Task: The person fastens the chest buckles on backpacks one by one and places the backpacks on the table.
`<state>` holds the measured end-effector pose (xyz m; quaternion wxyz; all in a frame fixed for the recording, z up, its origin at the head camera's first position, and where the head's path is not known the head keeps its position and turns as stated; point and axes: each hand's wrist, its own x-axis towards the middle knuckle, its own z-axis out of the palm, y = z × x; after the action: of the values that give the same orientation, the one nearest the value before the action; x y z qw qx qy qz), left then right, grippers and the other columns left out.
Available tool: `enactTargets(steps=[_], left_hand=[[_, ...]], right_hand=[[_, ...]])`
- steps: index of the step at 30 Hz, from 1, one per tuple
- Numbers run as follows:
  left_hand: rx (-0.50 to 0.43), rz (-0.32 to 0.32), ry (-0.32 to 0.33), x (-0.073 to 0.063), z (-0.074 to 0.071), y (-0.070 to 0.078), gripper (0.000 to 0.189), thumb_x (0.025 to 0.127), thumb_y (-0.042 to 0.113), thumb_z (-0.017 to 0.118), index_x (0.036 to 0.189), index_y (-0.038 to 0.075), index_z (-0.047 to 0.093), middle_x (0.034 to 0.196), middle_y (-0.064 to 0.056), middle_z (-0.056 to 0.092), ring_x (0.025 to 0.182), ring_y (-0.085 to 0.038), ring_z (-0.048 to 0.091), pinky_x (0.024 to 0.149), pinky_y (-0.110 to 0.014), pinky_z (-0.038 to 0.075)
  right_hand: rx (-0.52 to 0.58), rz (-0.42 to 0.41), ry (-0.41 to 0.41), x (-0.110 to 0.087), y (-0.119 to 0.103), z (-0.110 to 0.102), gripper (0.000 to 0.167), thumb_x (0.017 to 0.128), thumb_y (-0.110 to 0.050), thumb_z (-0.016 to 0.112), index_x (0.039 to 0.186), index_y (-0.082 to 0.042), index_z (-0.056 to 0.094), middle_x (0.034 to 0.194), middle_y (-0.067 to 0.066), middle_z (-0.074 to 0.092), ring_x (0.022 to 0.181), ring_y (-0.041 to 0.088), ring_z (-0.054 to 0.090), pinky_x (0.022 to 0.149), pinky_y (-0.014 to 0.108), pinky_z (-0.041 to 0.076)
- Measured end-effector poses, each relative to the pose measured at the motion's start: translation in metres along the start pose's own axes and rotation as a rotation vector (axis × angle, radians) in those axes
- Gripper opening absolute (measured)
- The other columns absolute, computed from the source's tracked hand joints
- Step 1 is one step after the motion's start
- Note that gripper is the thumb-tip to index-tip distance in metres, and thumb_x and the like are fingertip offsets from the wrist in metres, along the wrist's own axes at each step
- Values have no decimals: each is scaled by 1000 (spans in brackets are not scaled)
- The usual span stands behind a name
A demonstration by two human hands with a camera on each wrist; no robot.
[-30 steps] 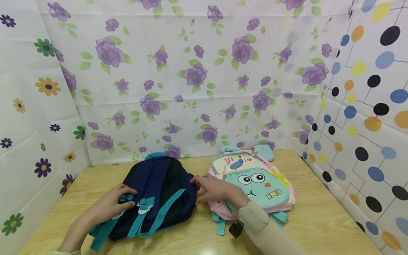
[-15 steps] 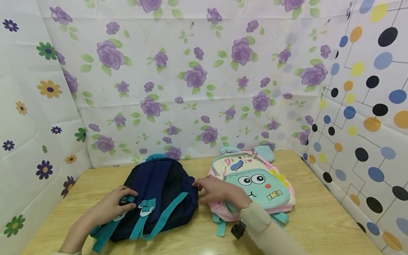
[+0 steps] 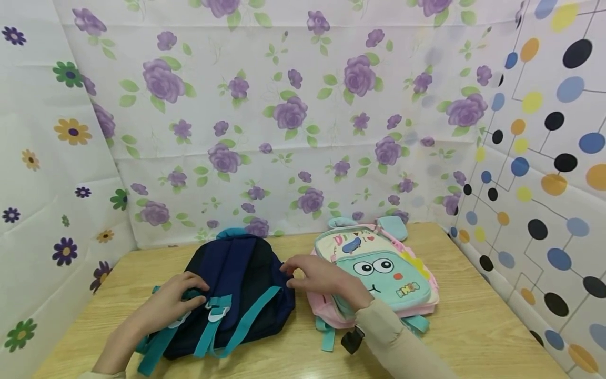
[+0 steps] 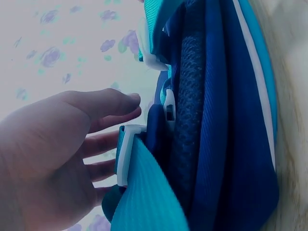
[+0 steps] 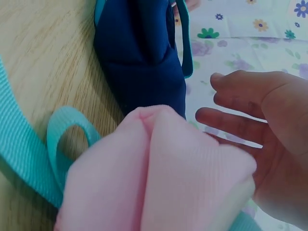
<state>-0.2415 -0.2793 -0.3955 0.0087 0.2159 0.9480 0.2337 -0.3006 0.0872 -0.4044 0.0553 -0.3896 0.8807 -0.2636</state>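
Backpack (image 3: 232, 279), navy, piping (image 4: 261, 82), left wrist view only

Kind of place: a little nook with a table, closed in by pretty sheets on three sides; I can't tell if it is in a home or a shop.
Table: a yellow-brown wood-grain tabletop (image 3: 483, 310), under the left hand (image 3: 172, 300) and the right hand (image 3: 322, 279).
Back wall: a white purple-rose sheet (image 3: 326, 131) with green leaves, standing up past both hands.
Left wall: a white daisy-print sheet (image 3: 38, 184), out to the left of the left hand.
Right wall: a white polka-dot sheet (image 3: 544, 195), over to the right of the right hand.
Folds: long creases cross the sheets.
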Motion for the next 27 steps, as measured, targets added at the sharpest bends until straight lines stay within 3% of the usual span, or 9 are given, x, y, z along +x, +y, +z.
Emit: enactTargets(steps=[5,10,23,27], left_hand=[[52,33,3,3,-1,3,15,94,23,69,108,19,70,113,5,62,106,-24,60,86,-42,51],[69,28,-17,3,2,4,16,92,23,71,108,19,71,113,5,63,106,-26,61,88,-47,51],[26,40,-7,4,0,-5,20,94,23,68,114,17,69,117,2,62,112,-29,60,90,-46,52],[-7,27,0,1,-5,-11,28,97,32,64,120,16,67,119,1,62,113,-28,60,89,-43,53]], right_hand=[[-7,-35,12,4,-6,1,35,100,-25,60,133,-12,61,125,1,65,116,17,61,99,30,49],[-29,-52,3,7,-13,4,35,101,-27,59,133,-13,62,126,0,65,116,13,61,99,28,49],[-49,-106,-9,18,-27,10,33,101,-28,60,130,-13,64,125,-2,65,114,10,62,97,22,49],[-70,-120,-6,23,-31,11,33,101,-29,59,129,-14,64,124,-3,65,113,10,62,95,21,49]])
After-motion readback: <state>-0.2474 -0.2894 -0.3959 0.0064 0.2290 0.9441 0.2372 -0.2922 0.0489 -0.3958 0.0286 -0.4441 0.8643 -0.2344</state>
